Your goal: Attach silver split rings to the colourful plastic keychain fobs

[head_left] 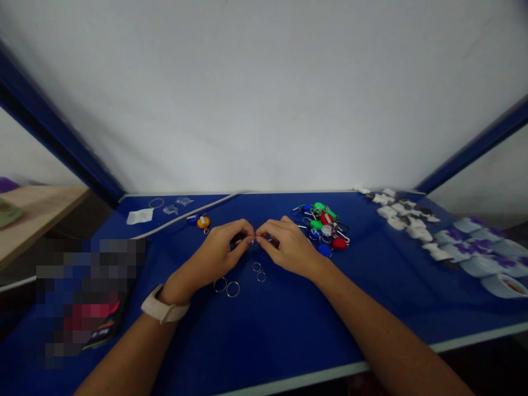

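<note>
My left hand (225, 247) and my right hand (286, 245) meet fingertip to fingertip above the middle of the blue table (289, 324). Both are pinched on a small metal ring (253, 240); a dark piece shows partly behind my left fingers. Just below the hands lie two small rings (259, 271). Two larger rings (226, 287) rest under my left wrist. To the right of my right hand is a pile of green, red, blue and white round badge reels with carabiners (322, 225). A yellow reel (203, 222) and a blue one lie beyond my left hand.
A grey cable (190, 213) crosses the back left, near a white paper (140, 216), plastic scraps (170, 209) and a rubber band (156, 203). At the right are white wrapped pieces (408, 223) and white cups (474, 264). A blurred-out item (94, 291) lies at the left.
</note>
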`<state>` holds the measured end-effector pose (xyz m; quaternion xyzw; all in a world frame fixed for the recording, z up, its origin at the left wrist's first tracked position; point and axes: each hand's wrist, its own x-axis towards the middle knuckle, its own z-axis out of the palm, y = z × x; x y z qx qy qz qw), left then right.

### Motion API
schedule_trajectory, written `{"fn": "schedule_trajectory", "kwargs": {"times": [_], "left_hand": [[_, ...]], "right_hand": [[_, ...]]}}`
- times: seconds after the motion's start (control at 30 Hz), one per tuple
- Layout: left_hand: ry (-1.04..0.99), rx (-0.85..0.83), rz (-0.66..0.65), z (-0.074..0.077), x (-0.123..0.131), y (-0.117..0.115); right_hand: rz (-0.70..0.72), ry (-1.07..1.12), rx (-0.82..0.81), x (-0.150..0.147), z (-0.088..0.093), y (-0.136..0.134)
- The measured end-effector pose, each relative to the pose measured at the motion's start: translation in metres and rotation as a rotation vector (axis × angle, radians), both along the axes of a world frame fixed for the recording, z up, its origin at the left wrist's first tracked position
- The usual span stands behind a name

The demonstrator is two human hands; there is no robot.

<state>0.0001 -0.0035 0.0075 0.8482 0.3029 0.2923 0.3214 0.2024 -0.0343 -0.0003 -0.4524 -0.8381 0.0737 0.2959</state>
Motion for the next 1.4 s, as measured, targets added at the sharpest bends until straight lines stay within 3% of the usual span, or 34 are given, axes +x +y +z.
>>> {"fn": "schedule_trajectory", "kwargs": {"times": [0.23,0.5,0.63,0.87,1.07,1.23,1.3,1.4], "left_hand": [[0.017,0.026,0.008,0.0,0.001,0.001],[0.025,0.04,0.005,-0.003,0.0,0.002],[0.027,0.037,0.007,-0.001,0.001,0.002],[0.033,-0.026,-0.022,0.0,0.0,0.001],[0.046,-0.009,-0.042,0.0,-0.001,0.0],[0.098,0.07,-0.117,-0.003,0.001,0.0],[0.085,0.099,-0.043,-0.003,-0.001,0.003],[0.054,0.146,0.185,0.0,-0.005,0.007]], "right_hand": [[-0.221,0.092,-0.164,-0.002,0.004,0.0],[-0.088,-0.051,0.032,0.0,0.001,0.0],[-0.126,-0.054,0.007,-0.002,0.003,0.0],[-0.272,0.138,-0.092,-0.007,0.002,0.0],[-0.325,0.32,-0.219,-0.013,-0.007,0.0],[-0.325,0.445,-0.26,-0.012,-0.003,0.001],[-0.287,0.391,-0.234,-0.011,0.001,0.001],[-0.19,0.212,-0.236,-0.013,0.004,-0.004]]}}
